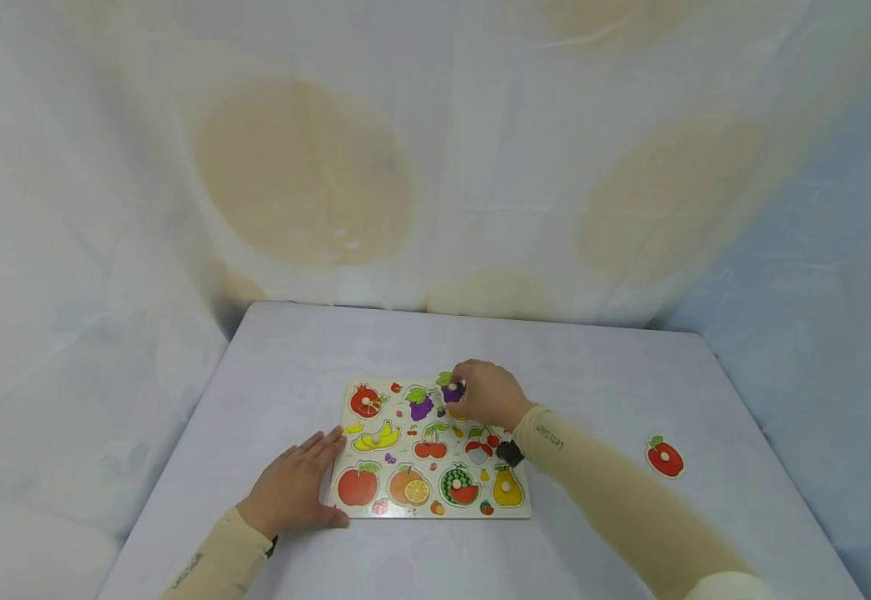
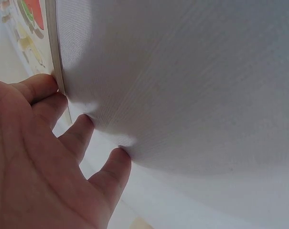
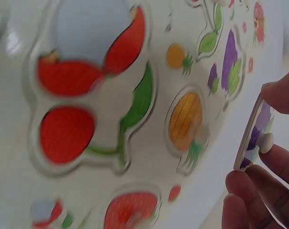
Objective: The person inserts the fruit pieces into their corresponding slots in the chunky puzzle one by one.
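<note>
A white fruit puzzle board (image 1: 402, 454) lies on the table. Between thumb and fingers, my right hand (image 1: 489, 393) pinches a purple grape puzzle piece (image 3: 260, 131) with a white knob. The piece is tilted on edge, raised above the board's far right part. Below it in the right wrist view are the pineapple (image 3: 186, 120) and cherries (image 3: 68, 133). My left hand (image 1: 292, 483) rests at the board's left edge, fingers extended. In the left wrist view, fingertips (image 2: 48, 86) touch the board's side while other fingertips press on the tablecloth.
A red apple-shaped piece (image 1: 664, 457) with a knob lies apart on the right side of the table (image 1: 593, 367). Pale patterned curtains (image 1: 480, 167) hang behind and at both sides of the table.
</note>
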Demonstrator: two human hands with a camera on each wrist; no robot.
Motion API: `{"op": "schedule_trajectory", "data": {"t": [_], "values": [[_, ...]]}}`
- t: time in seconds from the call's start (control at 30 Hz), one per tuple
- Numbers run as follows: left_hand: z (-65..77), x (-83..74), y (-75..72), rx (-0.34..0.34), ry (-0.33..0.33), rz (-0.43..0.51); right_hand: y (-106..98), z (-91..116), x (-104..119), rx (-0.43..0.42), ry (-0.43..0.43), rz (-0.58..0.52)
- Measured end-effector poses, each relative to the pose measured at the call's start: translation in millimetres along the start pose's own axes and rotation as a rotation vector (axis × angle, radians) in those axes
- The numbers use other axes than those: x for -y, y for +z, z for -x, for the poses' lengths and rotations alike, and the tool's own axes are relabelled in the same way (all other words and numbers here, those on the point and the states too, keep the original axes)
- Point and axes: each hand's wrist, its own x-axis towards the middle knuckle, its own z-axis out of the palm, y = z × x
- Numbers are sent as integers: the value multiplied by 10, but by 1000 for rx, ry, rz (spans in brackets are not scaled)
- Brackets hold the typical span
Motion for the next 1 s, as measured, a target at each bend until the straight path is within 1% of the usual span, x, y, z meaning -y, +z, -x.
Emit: {"op": "schedule_trajectory", "data": {"t": [0.1,0.23,0.37,0.53,0.63,1.0], "values": [[-11,9,14,-5,-2,-7,64,-57,101,20,-10,10],[-18,14,28,-11,-3,-6,173,-118,185,33,-37,54],[-24,2,41,-9,-6,-1,277,-164,229,29,-58,80],[-21,-25,46,-7,-4,10,384,-192,251,31,-58,104],[-18,-32,54,-7,-5,8,412,-186,258,36,-54,112],[-23,-44,81,-23,1,-2,406,-142,327,50,-31,113]]}}
